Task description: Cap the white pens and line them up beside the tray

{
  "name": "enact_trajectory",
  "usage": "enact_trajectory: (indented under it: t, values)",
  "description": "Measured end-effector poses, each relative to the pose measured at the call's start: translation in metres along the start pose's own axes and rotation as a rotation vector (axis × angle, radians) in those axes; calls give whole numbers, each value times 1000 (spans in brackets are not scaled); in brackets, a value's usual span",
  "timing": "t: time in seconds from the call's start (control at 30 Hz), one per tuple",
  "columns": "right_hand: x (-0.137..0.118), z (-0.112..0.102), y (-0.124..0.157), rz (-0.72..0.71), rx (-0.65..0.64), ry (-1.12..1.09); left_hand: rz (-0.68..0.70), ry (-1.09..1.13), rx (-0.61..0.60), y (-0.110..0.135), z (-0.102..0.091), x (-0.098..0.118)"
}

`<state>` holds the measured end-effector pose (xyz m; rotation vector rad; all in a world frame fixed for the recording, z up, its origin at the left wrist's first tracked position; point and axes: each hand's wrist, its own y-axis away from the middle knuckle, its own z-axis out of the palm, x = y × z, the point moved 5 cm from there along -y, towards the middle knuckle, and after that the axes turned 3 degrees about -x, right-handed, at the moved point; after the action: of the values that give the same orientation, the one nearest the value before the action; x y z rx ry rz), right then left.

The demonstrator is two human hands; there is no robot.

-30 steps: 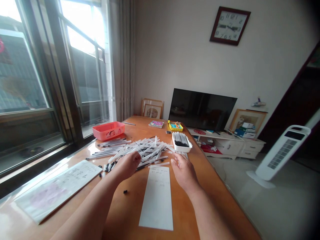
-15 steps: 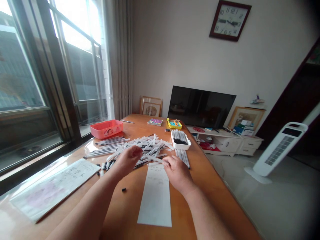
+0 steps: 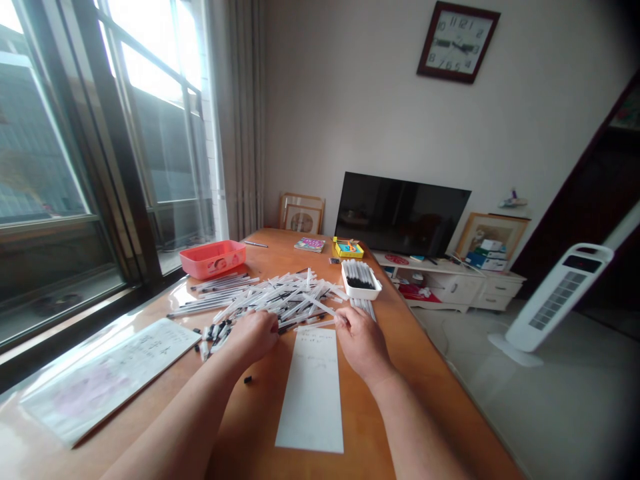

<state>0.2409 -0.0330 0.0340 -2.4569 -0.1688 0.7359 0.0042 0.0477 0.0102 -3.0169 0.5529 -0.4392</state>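
Left hand (image 3: 256,335) lower, at pen pile (image 3: 283,299).

Wall clock (image 3: 457,41) — hour numerals, 1–12

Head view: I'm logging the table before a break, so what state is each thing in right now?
pen pile: scattered, lying flat
left hand: curled at pen pile edge, grip hidden
right hand: pinching a pen
white tray: full of pens
red tray: upright, contents hidden
paper strip: lying flat
black cap: off, lying loose
television: off
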Motion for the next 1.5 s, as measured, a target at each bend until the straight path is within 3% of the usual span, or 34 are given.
enact_trajectory:
  t: [0.47, 0.7, 0.8, 0.9, 1.0, 1.1, 1.3, 1.5]
  values:
    - [-1, 0, 1, -9, 5, -23, -81, -58, -88, 7, 0, 2]
    - [1, 0, 1, 8, 11, -58, -53, 86, -12, 7, -9, 3]
    - [3, 2, -1, 32, 18, -102, -73, 316, 83, 3, -10, -2]
    - [5, 6, -1, 59, -3, -185, -121, 718, 168, -2, -9, -10]
    - [3, 16, 3, 112, -144, -290, -155, 1114, 211, -4, -11, -16]
    - [-4, 29, 10, 119, -344, -377, -194, 1365, 275, -3, -19, -20]
    - [-17, 42, 19, 103, -524, -467, -219, 1569, 343, 0, -27, -21]
    - [-20, 41, 21, 99, -565, -465, -222, 1627, 365, -1, -24, -21]
